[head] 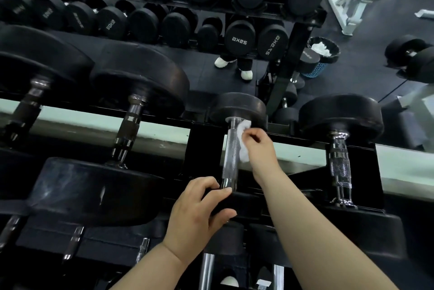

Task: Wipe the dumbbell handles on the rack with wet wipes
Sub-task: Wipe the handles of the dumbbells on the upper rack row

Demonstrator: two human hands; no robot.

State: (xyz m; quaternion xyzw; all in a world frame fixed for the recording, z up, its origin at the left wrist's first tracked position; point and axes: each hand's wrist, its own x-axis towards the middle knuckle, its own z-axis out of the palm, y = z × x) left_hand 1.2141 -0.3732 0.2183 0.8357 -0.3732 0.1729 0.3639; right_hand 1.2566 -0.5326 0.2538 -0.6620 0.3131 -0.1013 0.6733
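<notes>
Gym mirror (pixel 164 59) behind the rack (pixel 202 146) doubles the rows of black weights. On the rack, the right hand (pixel 258 141) pinches a white wet wipe (pixel 243 142) against the right side of a knurled steel handle (pixel 231 151), close to its far head (pixel 237 106). The left hand (pixel 199 209) curls round that dumbbell's near head (pixel 239 200). A neighbouring dumbbell (pixel 339 162) lies just to the right.

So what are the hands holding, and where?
The right hand pinches a wet wipe against the dumbbell handle; the left hand grips the near head's rim.
</notes>
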